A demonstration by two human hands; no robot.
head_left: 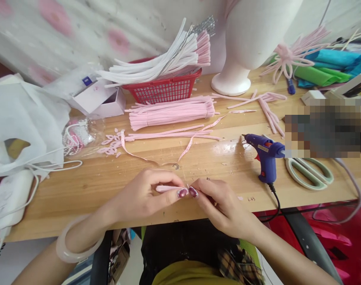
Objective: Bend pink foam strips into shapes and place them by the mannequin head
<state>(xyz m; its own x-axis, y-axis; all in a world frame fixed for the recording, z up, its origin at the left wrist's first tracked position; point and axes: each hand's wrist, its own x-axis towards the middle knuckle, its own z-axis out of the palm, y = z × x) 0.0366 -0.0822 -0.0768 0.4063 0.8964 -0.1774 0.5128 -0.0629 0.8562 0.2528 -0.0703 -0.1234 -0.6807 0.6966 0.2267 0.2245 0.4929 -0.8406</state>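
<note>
Near the front edge of the wooden table [103,198], my left hand [156,194] pinches a folded pale pink pipe cleaner [165,189] between thumb and fingers. Its looped end points left, inside the curve of that hand. My right hand [212,198] meets the left at the fingertips, its thumb and index finger pressed together at the pipe cleaner's right end; what lies between them is too small to tell. Behind the hands lie a bundle of pink pipe cleaners [171,113], a few loose ones [168,135] and a thin pink ribbon [186,149].
A blue glue gun [266,154] stands right of my hands, beside green-handled scissors [310,174]. At the back are a red basket [165,89] of pipe cleaners and a white mannequin head [248,43]. A white power strip [12,198] and plastic bag [23,114] sit left.
</note>
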